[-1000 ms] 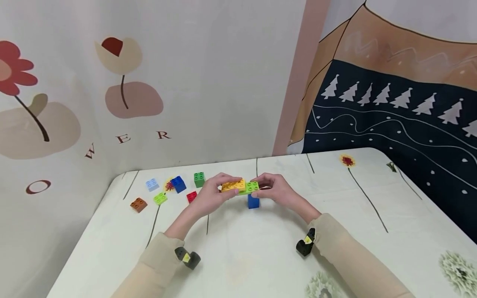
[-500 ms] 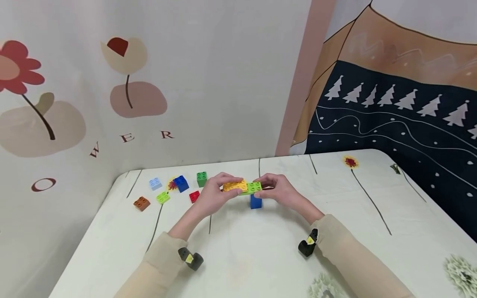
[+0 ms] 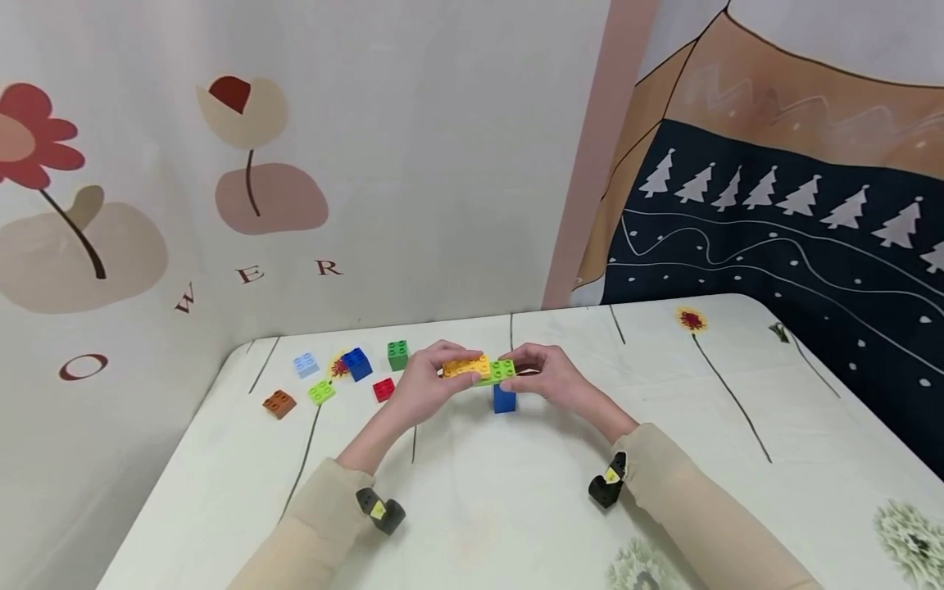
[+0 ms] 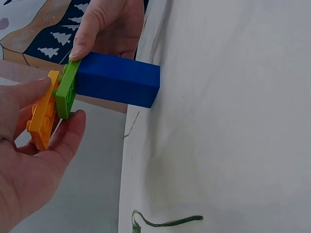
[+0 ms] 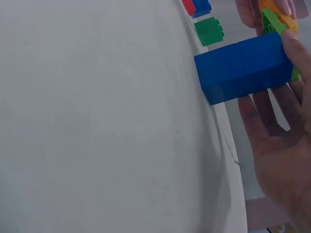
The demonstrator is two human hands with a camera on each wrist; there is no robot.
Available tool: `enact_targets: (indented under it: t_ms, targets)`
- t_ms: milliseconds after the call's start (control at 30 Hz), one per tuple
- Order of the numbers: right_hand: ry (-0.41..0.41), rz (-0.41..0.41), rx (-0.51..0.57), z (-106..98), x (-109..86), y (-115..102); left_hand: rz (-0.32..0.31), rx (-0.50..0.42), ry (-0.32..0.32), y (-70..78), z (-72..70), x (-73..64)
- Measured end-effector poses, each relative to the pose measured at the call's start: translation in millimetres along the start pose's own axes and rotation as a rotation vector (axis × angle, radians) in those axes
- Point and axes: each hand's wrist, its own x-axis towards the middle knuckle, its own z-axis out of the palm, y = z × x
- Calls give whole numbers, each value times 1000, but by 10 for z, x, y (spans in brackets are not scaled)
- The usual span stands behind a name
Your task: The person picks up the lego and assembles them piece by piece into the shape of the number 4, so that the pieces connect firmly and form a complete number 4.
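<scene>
Two stacked blue bricks stand upright on the table as a tower, their seam showing in the right wrist view. A lime-green brick lies on top and juts out to the left. Over that jutting part sits a yellow-orange brick, reaching further left past the tower. My left hand pinches the yellow brick between thumb and fingers. From the other side my right hand grips the green brick at the tower's top, its thumb near the edge where green meets blue.
Loose bricks lie at the back left: light blue, brown, lime, dark blue, red and green. A patterned white cloth covers the table, and a printed curtain hangs behind it.
The head view shifts slightly. Both hands keep their hold on the stacked bricks, with hardly any visible movement.
</scene>
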Motion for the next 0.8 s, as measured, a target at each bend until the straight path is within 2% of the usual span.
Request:
enact_targets:
  t_ms: [300, 800]
  targets:
    - [3, 2, -27, 13, 11, -23, -6, 1, 1, -13, -13, -2]
    - [21, 6, -13, 16, -16, -16, 4, 6, -6, -11, 37, 1]
